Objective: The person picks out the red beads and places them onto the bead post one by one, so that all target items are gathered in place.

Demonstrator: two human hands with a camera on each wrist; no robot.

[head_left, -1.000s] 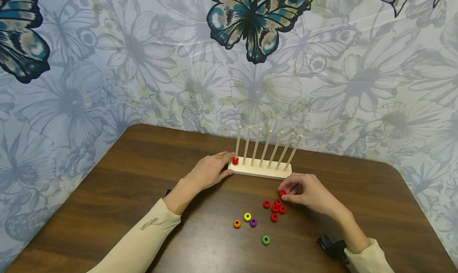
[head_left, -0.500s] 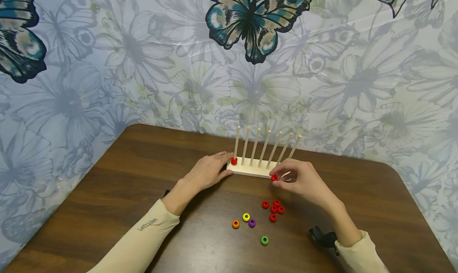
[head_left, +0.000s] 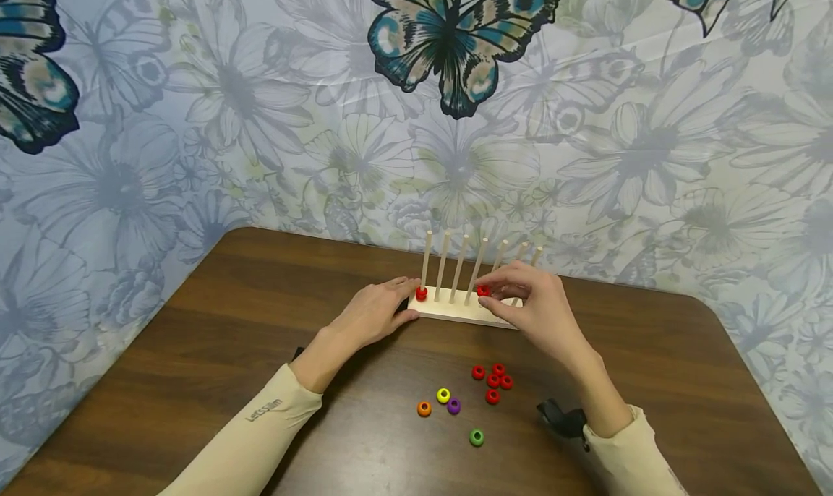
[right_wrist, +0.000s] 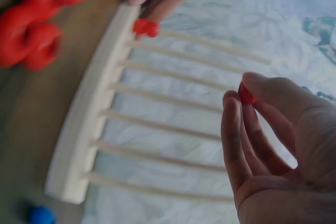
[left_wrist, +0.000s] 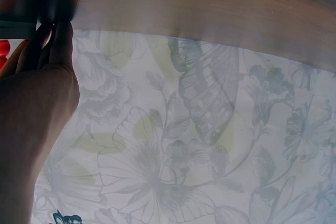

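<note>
At left, the end of the pegged board [head_left: 449, 311] is held between the thumb and barely bent fingers of the left hand [head_left: 372, 314], beside stacked red beads [head_left: 421, 294] on the leftmost peg [head_left: 426, 259]. Loose beads [head_left: 492, 385] are seen nearer. Rightward, a red bead [head_left: 483, 291], pinched by the right hand [head_left: 539, 306], has been brought from the board's near edge to above it; the carry is judged nearly complete. Peg contact cannot be told.
</note>
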